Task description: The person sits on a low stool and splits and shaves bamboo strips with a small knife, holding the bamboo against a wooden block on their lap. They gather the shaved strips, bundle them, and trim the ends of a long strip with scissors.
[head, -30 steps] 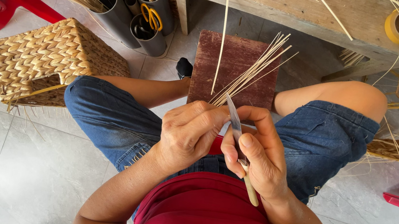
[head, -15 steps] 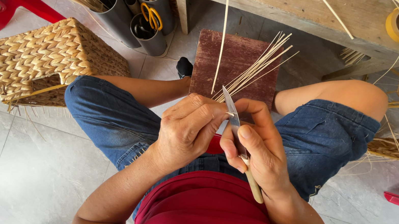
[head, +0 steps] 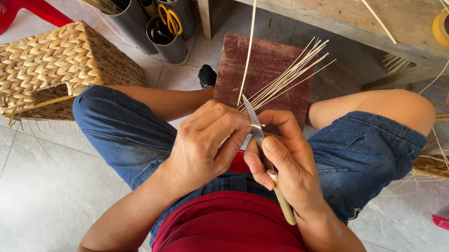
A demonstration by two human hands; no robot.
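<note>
Seated person paring a thin strip with a knife above the lap.

A wooden bench runs along the top, a dark red block on the floor below its edge, a woven basket to the left beside grey tubes. Over the denim knees, the left hand is curled, thumb and fingers pinching the strip, which rises straight up past the block. The right hand is closed round the knife, thumb lying along it. Since a second ago the blade has tilted: its tip now points up-left toward the block and its wooden handle slants down-right, and the right hand has shifted slightly, so a cutting stroke along the strip looks under way. A fan of strips lies across the block.
</note>
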